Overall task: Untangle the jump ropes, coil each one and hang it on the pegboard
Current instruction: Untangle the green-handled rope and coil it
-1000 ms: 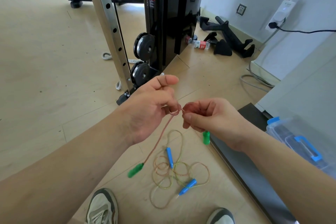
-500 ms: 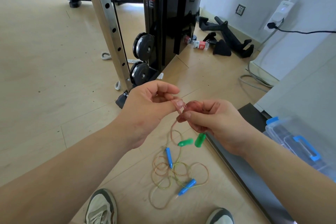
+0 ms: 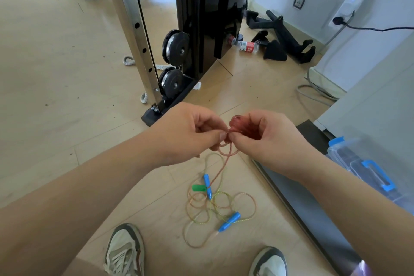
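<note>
cam: head-worn, wide-angle | faces: forward and down from my head | near: my left hand (image 3: 188,132) and right hand (image 3: 266,139), close, mid-frame | far: floor (image 3: 56,96), my shoes (image 3: 125,251) at bottom edge

A black cable machine (image 3: 208,18) stands on the wooden floor (image 3: 56,74), with a silver perforated upright (image 3: 132,29) and two round pulleys (image 3: 175,46) on its near side. Just past its base a plastic bottle (image 3: 246,46) lies on its side beside black handle attachments (image 3: 275,51). A clear storage box (image 3: 349,159) with blue latches sits at the right edge.
</note>
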The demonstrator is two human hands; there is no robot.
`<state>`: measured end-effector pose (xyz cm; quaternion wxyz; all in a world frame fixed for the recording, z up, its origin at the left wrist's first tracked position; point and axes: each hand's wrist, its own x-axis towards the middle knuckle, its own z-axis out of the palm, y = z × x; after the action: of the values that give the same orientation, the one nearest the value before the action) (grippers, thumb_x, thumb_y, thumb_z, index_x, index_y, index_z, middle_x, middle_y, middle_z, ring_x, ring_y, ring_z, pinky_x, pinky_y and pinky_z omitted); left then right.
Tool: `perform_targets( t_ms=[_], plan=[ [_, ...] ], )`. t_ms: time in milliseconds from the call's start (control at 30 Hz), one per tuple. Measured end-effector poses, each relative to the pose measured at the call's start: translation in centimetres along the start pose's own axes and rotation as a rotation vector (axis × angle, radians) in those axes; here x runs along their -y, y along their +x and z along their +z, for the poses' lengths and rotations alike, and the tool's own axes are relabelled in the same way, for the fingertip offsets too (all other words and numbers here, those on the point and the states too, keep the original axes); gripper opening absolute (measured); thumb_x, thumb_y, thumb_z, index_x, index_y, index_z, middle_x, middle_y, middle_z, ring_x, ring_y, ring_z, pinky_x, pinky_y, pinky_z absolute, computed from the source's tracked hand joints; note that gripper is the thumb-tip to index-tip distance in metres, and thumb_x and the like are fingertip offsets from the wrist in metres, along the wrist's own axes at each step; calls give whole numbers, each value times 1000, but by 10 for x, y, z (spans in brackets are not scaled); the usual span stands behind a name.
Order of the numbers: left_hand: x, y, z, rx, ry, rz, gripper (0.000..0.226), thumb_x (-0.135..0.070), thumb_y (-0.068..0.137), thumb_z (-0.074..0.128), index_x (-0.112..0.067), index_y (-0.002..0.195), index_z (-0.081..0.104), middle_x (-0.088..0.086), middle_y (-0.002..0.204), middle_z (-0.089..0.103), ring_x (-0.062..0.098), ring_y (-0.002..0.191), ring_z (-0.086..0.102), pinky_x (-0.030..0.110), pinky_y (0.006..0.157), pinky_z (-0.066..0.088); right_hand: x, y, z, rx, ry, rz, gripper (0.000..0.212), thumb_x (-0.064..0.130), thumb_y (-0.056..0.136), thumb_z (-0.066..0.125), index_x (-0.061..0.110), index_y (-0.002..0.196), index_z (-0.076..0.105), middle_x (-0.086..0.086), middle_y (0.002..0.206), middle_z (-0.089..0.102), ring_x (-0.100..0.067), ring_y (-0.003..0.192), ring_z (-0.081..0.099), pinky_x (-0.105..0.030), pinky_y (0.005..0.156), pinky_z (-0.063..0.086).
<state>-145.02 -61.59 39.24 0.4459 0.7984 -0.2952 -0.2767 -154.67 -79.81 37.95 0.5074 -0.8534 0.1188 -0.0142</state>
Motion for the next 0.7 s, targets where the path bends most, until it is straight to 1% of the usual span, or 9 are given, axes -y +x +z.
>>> perform_targets(
  t_ms=[133,167,233,300,367,467,533,633,700],
  plan=[
    [-2,1,-1,19,-7,-34,11,-13,97,68,-20,102,76,-2,79,79,5,75,75,27,59,61,-2,2,0,33,77,8,4,8,92,74,12,94,74,-10,87,77,-31,78,71,-43,71,58],
    [-3,1,-1,19,-50,-40,11,-12,97,67,-18,101,76,-1,81,80,6,77,75,27,61,61,-2,2,0,32,129,10,5,5,92,73,10,94,73,-11,88,77,-30,78,71,-42,70,58],
    [-3,1,-4,11,-189,-63,9,-9,98,66,-12,99,75,4,87,80,11,86,76,29,66,62,-5,3,-2,31,192,21,8,1,92,71,8,93,72,-8,86,77,-21,74,68,-33,67,56],
    [-1,3,-12,-60,-368,-119,10,-6,99,63,-4,100,72,10,94,79,16,94,74,34,69,64,-8,2,-7,35,184,40,7,-2,92,70,6,93,71,-3,88,79,-16,74,67,-28,68,56],
    [3,5,-21,-133,-530,-182,15,-6,103,56,1,104,69,13,101,78,21,100,73,34,69,62,-10,1,-11,26,213,65,5,-3,93,68,2,94,70,-3,91,81,-10,69,66,-24,65,55],
    [7,4,-21,-55,-660,-197,19,-6,107,46,0,103,65,13,97,77,28,98,74,34,72,56,-11,-1,-10,-8,288,97,5,-3,96,65,1,95,68,-6,94,81,-7,63,61,-21,60,50],
    [7,2,-14,30,-607,-188,17,-4,106,46,-1,100,62,10,88,75,27,90,74,33,68,55,-12,-1,-5,-38,324,115,5,-1,97,64,3,95,66,-6,96,81,-10,63,60,-26,62,48],
    [2,-1,-4,69,-343,-181,10,-2,100,57,-5,104,65,13,84,77,20,84,76,29,64,60,-12,0,-1,-74,352,93,6,-1,97,63,2,94,67,-7,92,80,-14,65,58,-24,60,46],
    [1,-2,0,79,-187,-160,17,-4,96,63,-13,109,70,10,83,77,11,78,76,25,65,61,-10,0,2,-61,343,85,8,1,97,63,3,93,69,-6,87,79,-16,67,59,-24,60,46]
  ],
)
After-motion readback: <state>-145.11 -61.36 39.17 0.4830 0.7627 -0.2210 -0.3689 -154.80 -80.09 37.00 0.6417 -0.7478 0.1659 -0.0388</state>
